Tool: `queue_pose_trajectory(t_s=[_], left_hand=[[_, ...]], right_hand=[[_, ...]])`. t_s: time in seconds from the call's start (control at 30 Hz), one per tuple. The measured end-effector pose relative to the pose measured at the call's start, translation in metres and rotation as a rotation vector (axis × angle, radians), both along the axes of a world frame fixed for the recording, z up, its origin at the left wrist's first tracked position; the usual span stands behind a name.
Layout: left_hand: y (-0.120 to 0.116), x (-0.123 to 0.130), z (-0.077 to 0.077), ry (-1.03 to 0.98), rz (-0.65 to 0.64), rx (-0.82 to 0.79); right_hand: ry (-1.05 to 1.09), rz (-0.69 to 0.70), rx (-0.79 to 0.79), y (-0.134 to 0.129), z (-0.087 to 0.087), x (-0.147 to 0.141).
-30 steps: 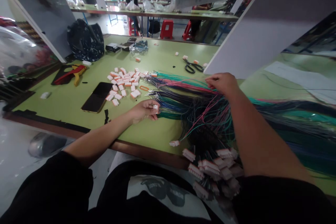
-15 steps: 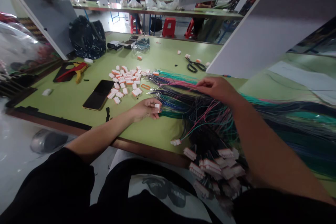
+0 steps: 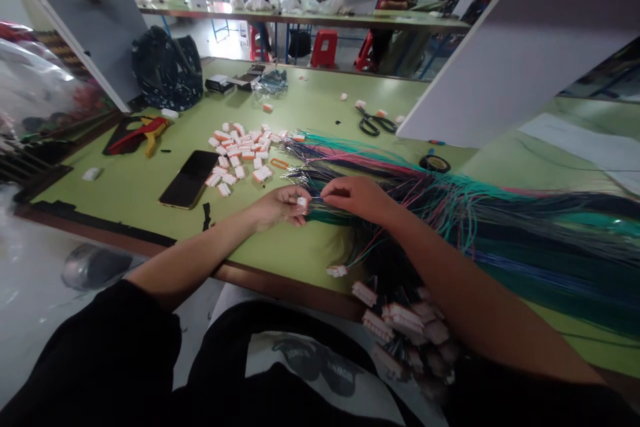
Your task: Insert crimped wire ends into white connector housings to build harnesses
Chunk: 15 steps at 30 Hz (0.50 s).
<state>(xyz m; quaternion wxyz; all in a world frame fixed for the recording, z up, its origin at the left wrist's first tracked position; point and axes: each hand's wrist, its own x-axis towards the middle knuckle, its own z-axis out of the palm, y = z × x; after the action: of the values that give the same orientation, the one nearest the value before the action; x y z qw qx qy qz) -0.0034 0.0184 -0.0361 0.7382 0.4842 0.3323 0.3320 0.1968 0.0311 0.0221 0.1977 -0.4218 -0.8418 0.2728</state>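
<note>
Over the green table, my left hand [image 3: 281, 205] pinches a small white connector [image 3: 302, 202] between thumb and fingers. Just right of it, my right hand [image 3: 350, 195] is closed on a thin wire [image 3: 316, 198] whose end points at the connector. Beneath and beyond both hands lie bundles of teal, pink, dark and blue wires [image 3: 360, 153]. A pile of white and orange connectors [image 3: 245, 150] sits left of the wire ends. One wired connector [image 3: 337, 271] rests near the table's front edge, and many more wired connectors [image 3: 403, 320] hang in a bunch beside it.
A black phone [image 3: 189, 179] lies left of the pile. Farther left is a red and yellow tool [image 3: 145, 135]. Black scissors [image 3: 376, 121] and a roll of black tape [image 3: 435, 163] lie beyond the wires. A person [image 3: 257, 7] stands at the far table.
My right hand has moved left and nearer to me, from the pink wires to beside the left hand, and holds a wire there. The black tape roll has come into view.
</note>
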Motion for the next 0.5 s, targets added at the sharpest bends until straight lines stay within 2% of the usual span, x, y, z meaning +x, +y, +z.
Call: queue_pose_trajectory(t_s=[0.1,0.23,0.5], left_hand=[[-0.001,0.0,0.001,-0.01,-0.008,-0.008],[-0.001,0.0,0.002,-0.012,0.003,-0.011],[0.0,-0.001,0.001,0.014,-0.003,-0.004]], right_hand=[[-0.054,-0.019,0.086,0.002,-0.005,0.001],[-0.014,-0.02,0.149,-0.002,-0.01,-0.006],[-0.075,-0.041,0.188,-0.005,-0.009,-0.012]])
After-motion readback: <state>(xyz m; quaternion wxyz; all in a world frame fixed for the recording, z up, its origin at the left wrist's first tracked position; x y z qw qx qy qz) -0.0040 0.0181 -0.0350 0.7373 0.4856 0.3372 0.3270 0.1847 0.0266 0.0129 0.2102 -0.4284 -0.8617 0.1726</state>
